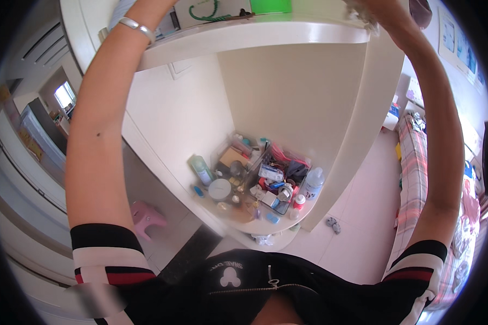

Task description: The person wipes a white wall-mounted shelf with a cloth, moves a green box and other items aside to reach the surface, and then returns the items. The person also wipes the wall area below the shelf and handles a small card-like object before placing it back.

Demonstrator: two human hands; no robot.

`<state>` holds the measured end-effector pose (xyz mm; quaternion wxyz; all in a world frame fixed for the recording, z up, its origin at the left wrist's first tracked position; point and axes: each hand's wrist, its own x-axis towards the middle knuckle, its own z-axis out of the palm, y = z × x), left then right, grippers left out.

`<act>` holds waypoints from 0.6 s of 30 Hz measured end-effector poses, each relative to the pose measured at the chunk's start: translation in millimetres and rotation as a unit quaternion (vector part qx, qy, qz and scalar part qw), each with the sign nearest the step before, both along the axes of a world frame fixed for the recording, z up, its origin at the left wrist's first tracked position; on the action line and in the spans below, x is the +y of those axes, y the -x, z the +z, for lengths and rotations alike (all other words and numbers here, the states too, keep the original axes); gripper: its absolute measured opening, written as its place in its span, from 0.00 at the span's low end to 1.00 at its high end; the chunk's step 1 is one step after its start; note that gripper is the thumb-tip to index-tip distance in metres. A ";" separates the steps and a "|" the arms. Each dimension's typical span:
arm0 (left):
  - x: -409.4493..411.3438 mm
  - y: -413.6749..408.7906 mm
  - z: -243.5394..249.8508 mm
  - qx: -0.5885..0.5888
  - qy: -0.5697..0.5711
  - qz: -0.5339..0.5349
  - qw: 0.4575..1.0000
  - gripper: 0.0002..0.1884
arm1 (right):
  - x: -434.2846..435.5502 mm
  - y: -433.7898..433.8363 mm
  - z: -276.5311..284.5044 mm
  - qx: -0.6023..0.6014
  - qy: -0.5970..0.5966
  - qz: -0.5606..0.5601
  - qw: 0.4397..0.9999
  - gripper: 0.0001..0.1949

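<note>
My left hand is past the top edge of the view; only the forearm and a wrist with a silver bangle show, reaching over the upper shelf (260,40). At the top right, my right hand (376,6) is partly cut off by the frame. It holds a crumpled whitish cloth (364,18) at the shelf's right end, against the edge; the fingers are mostly hidden. On the upper shelf lie a green cord (205,17), a bright green item (271,5) and a small dark object (245,13).
Below, a rounded lower shelf (264,227) bears a green bottle (202,170), a white round lid (219,189), a filled plastic basket (282,209) and a clear bottle (314,183). A pink stool (148,217) stands left, a plaid-covered bed (412,162) right. Grey shoes (333,225) lie on the floor.
</note>
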<state>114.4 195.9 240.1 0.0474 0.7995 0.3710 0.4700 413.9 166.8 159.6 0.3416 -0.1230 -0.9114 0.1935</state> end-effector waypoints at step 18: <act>1.9 -12.3 -5.6 0.013 -0.046 -0.023 0.999 0.15 | -30.7 55.2 12.5 -0.130 -0.044 -0.138 0.981 0.16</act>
